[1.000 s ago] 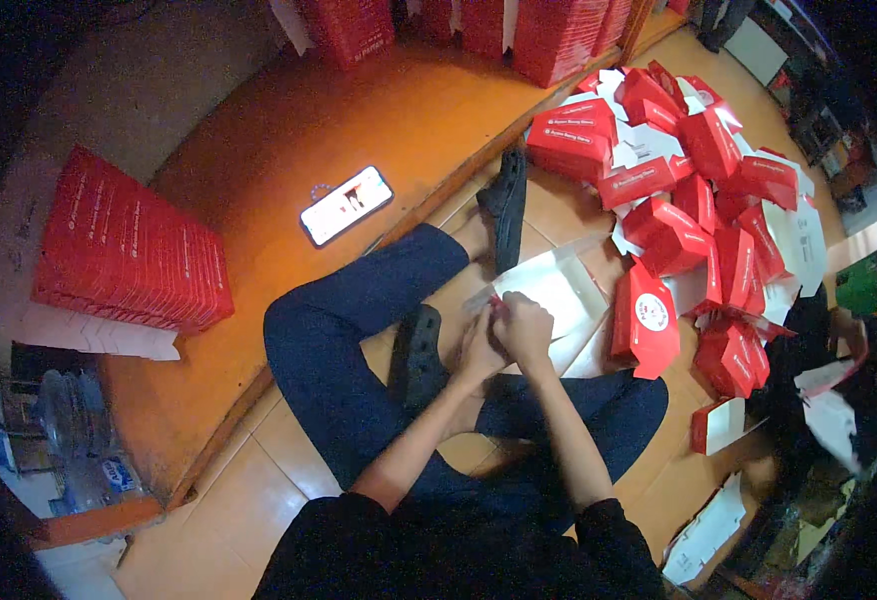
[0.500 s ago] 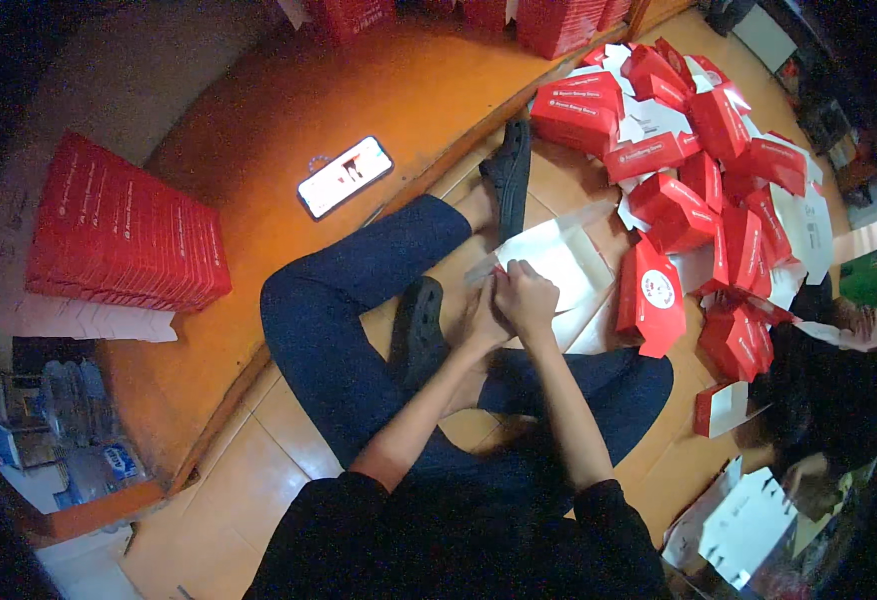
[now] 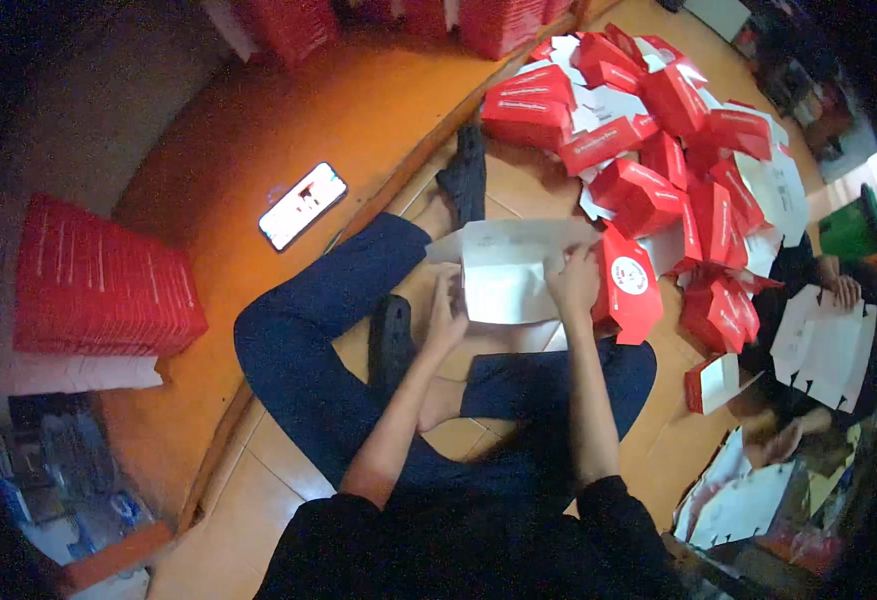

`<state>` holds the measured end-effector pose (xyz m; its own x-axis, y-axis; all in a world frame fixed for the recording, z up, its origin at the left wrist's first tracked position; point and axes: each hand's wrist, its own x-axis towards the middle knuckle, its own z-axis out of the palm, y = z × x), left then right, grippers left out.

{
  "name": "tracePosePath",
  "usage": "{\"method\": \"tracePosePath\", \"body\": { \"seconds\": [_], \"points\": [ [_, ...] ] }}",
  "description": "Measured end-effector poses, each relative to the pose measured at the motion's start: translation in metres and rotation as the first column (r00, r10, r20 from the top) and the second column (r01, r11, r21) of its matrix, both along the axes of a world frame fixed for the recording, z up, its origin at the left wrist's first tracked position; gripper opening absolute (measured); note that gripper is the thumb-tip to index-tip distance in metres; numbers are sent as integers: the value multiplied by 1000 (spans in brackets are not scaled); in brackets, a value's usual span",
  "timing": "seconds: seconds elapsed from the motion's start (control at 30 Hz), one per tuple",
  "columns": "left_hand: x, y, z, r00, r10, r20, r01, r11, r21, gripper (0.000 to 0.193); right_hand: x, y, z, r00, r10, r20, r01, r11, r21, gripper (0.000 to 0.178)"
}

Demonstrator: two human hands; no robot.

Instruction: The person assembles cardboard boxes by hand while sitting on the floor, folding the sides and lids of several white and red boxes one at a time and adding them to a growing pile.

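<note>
Between my hands, above my crossed legs, is a partly folded cardboard box (image 3: pixel 504 290), its white inside facing up and its far flap raised. At the box's left side, my left hand (image 3: pixel 446 310) grips the wall with curled fingers. My right hand (image 3: pixel 575 280) closes on the right side near the corner, its fingertips partly inside. Just beyond that hand stands a red box (image 3: pixel 627 285) with a round white emblem, close to my right knee.
A heap of folded red boxes (image 3: pixel 649 140) covers the floor at the far right. On the orange ledge lie a lit phone (image 3: pixel 304 207) and a stack of flat red cartons (image 3: pixel 104 280). At right, another person's hand holds a white carton sheet (image 3: pixel 824 345); more sheets (image 3: pixel 734 495) lie nearer.
My hands, close together at the box's near left corner before, have parted to its two sides. The box now sits squarer, its far flap upright. The other person's carton sheet has come into view.
</note>
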<state>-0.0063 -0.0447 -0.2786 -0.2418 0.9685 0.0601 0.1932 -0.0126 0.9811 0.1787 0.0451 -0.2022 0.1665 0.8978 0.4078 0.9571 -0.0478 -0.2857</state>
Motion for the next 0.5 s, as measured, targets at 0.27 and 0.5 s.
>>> {"method": "tracePosePath", "body": {
  "seconds": [0.27, 0.5],
  "points": [
    [2, 45, 13, 958, 239, -156, -260, 956, -136, 45, 6, -13, -24, 986, 8, -165, -82, 890, -448, 38],
    [4, 47, 13, 979, 194, -69, -205, 945, -254, 57, 13, -18, -44, 997, 61, -38, -70, 920, -385, 27]
  ]
}}
